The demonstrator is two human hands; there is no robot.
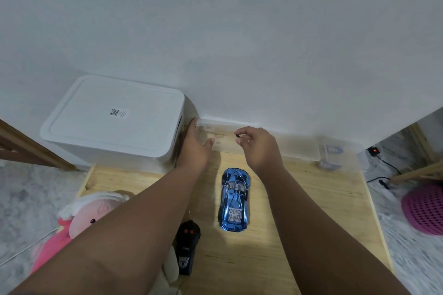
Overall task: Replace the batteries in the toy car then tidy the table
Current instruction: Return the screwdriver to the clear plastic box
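A shiny blue toy car stands on its wheels in the middle of the wooden table. A black remote control lies to its left, near the front. Along the back edge sits a clear plastic box. My left hand spans the box's left end, fingers at its far corner and thumb on the front. My right hand hovers over the box and pinches a small dark object, too small to identify, between thumb and fingertip.
A large white lidded storage box fills the back left, against the wall. A pink plush toy lies at the table's front left. Blue latches mark the clear box's right end. On the floor at right are a pink basket and a black cable.
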